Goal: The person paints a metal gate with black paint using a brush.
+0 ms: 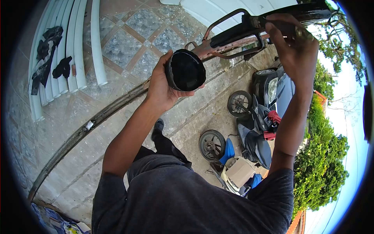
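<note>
My left hand (161,84) is wrapped around a round cup (185,71) with a glossy black inside, its opening facing me. Beyond it runs a long metal frame (233,41), partly rusty red-brown and partly shiny black, with bent tube loops on its sides. At the upper right, my right hand (292,43) is against the frame's black part, fingers curled. Whatever sits in those fingers is hidden against the dark surface.
Pale pipes (80,46) lie on the tiles at left, with black scraps (50,41) on them. A worn pole (89,123) crosses the floor. A motorcycle (251,136), a cardboard box (240,171) and a dark car (274,87) stand to the right.
</note>
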The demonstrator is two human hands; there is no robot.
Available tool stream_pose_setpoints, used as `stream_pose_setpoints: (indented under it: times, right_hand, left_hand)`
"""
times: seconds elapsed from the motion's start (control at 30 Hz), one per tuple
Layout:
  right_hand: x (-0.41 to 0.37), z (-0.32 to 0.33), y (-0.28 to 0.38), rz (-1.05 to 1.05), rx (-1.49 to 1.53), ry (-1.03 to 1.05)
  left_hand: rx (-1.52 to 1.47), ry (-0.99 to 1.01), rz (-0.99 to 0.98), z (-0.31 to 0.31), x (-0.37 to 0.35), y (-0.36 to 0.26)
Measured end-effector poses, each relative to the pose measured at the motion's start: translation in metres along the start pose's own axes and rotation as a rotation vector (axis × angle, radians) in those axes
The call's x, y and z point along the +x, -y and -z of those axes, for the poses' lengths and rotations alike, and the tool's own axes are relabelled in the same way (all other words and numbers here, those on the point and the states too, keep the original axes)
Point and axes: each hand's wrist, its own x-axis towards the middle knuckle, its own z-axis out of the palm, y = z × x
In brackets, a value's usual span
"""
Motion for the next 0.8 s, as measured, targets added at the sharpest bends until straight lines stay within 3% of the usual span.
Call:
stream_pose_setpoints:
  times: [0.07, 0.13, 0.3, 0.5, 0.73, 0.8]
  right_hand:
    - [-0.035, -0.018, -0.012, 0.043, 0.158, 0.021]
    - [-0.059, -0.034, -0.025, 0.062, 0.104, 0.178]
    - [-0.081, -0.085, -0.064, 0.061, 0.152, 0.086]
    - [-0.078, -0.044, -0.058, -0.03, 0.128, -0.134]
    - [-0.074, -0.083, -0.059, 0.069, 0.036, 0.091]
    - [-0.067, -0.065, -0.057, 0.064, 0.011, -0.015]
  left_hand:
    - [-0.016, 0.006, 0.001, 0.0, -0.003, 0.001]
    - [-0.008, -0.011, -0.001, -0.002, -0.006, -0.001]
    - [0.012, -0.014, -0.003, -0.004, -0.011, -0.003]
    - [0.009, 0.043, -0.007, -0.008, -0.014, -0.002]
    - [-0.069, 0.032, 0.016, -0.004, -0.013, -0.002]
    - [-0.05, 0.013, -0.002, -0.004, -0.011, -0.003]
